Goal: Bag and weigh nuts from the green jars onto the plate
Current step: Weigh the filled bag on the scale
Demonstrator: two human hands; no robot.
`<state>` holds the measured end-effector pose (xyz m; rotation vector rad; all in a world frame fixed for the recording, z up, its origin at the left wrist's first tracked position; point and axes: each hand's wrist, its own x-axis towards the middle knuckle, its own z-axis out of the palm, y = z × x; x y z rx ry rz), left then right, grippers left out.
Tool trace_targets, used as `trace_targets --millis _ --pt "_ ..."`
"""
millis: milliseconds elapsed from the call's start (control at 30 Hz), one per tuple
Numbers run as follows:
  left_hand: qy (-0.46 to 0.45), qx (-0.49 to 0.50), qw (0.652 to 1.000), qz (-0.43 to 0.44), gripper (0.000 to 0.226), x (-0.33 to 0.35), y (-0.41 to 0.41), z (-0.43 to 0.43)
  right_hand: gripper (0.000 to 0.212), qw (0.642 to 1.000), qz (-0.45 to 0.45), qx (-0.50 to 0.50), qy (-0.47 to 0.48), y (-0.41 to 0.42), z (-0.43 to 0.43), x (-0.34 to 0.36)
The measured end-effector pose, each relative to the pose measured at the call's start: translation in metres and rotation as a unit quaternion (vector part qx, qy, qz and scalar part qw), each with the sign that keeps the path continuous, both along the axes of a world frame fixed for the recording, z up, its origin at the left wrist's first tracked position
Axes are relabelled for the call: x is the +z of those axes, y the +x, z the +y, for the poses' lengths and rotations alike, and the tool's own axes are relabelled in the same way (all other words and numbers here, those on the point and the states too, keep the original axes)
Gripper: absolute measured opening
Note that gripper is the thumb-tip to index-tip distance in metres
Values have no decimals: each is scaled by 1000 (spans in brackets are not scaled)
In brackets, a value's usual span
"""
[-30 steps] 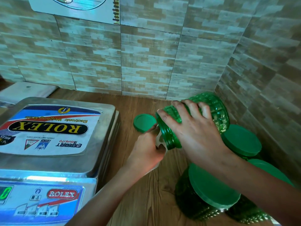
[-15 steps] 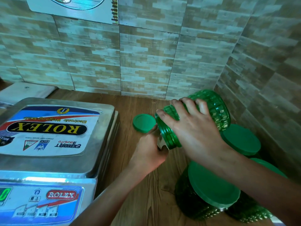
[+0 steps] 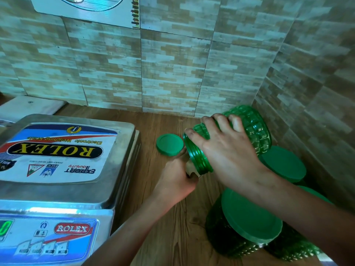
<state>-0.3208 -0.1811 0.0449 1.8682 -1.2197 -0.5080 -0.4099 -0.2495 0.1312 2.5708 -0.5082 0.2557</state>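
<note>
I count four green jars: one open jar [image 3: 251,129] and three capped jars [image 3: 222,235]. Four lids, three fitted and one loose lid [image 3: 169,144]. One scale [image 3: 63,154], one pale bag [image 3: 191,168], and my two hands, left hand [image 3: 176,182], right hand [image 3: 230,156].

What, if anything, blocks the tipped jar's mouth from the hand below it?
Nothing I can see. The lid is off, lying on the table nearby, and the left hand sits right at the open mouth of the tipped jar.
</note>
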Motion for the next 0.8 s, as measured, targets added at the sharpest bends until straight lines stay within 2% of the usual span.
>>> trace_targets --millis 67,233,433,800 --pt "5 2 1000 3 30 0 1 0 81 999 -6 20 24 -2 2 2" --pt "-7 -4 1000 -4 44 -1 1 0 81 999 14 13 35 -2 2 6" --pt "21 -7 1000 18 28 -4 2 1 82 1000 13 4 26 1 1 6" --pt "-15 -12 1000 24 61 2 5 6 88 999 30 -6 10 2 -1 3"
